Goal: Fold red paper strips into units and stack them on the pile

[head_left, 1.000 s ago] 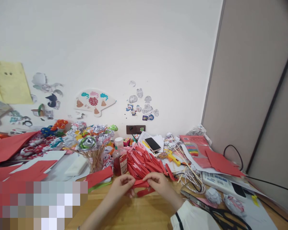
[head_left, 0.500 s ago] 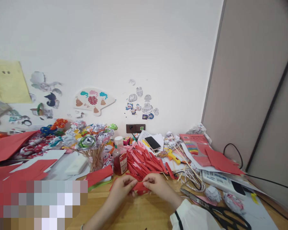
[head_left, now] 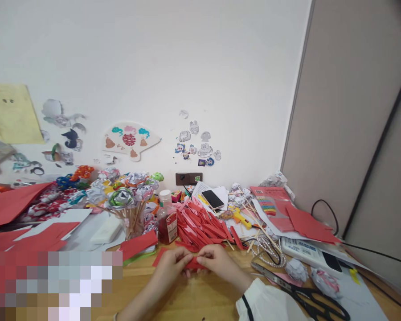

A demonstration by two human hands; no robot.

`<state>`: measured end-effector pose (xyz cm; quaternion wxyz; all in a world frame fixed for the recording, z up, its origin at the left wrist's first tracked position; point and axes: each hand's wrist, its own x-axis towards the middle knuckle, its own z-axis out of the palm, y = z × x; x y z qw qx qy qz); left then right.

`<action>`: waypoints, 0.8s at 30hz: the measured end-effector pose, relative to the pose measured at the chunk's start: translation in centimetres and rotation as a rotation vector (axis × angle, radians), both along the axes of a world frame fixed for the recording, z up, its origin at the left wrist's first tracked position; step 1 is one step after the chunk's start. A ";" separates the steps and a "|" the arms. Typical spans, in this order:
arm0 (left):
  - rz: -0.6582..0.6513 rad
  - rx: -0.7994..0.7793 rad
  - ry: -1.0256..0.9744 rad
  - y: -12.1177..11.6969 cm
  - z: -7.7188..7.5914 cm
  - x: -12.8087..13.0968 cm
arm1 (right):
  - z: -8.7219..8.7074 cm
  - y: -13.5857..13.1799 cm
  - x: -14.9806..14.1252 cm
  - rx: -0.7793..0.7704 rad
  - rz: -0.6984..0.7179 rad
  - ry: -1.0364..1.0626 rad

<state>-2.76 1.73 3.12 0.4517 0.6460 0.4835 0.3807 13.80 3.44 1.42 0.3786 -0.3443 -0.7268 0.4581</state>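
Between my two hands is a piece of red paper [head_left: 193, 263], pinched near the front middle of the wooden table [head_left: 183, 301]. My left hand [head_left: 174, 263] grips its left side with thumb and fingers closed. On the other side my right hand [head_left: 214, 262] pinches it the same way. Fingers cover much of the paper, so its exact shape is hidden. Just beyond the hands lies a heap of folded red paper strips [head_left: 200, 223]. Another flat red piece [head_left: 158, 257] shows beside my left hand.
Left of the heap stand a glass bottle [head_left: 167, 218] and a cup of sticks [head_left: 132, 220] below paper flowers [head_left: 120, 196]. To the right lie a yellow glue gun [head_left: 241, 217], a beaded cord [head_left: 269, 250] and large black scissors [head_left: 307, 294]. A phone [head_left: 212, 199] rests behind.
The red paper between my hands shows less now, with my fingertips closer together over it. My hands have shifted only slightly; the surrounding things stay put.
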 end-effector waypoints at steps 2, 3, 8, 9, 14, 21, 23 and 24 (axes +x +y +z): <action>-0.004 0.007 0.021 -0.1 0.1 0.0 | -0.1 0.0 0.0 0.046 -0.009 -0.028; 0.004 0.005 0.032 -0.1 0.2 -0.1 | 0.0 0.1 0.1 0.057 -0.017 -0.039; 0.018 -0.020 0.044 -0.3 0.7 -0.2 | 0.2 0.6 1.0 0.032 -0.039 -0.100; 0.009 -0.030 0.029 -0.4 0.8 -0.2 | 0.3 0.7 1.2 0.031 -0.038 -0.117; -0.053 -0.082 -0.068 -0.5 0.7 -0.1 | 0.4 0.8 1.8 0.030 -0.045 -0.160; -0.096 0.007 -0.063 -0.8 1.4 0.0 | 0.3 0.8 1.7 0.034 -0.083 -0.132; -0.068 0.010 -0.068 -0.8 1.2 0.1 | 0.5 0.6 1.6 0.035 -0.072 -0.108; -0.052 0.000 -0.078 -0.8 1.1 0.2 | 0.6 0.5 1.5 0.033 -0.057 -0.094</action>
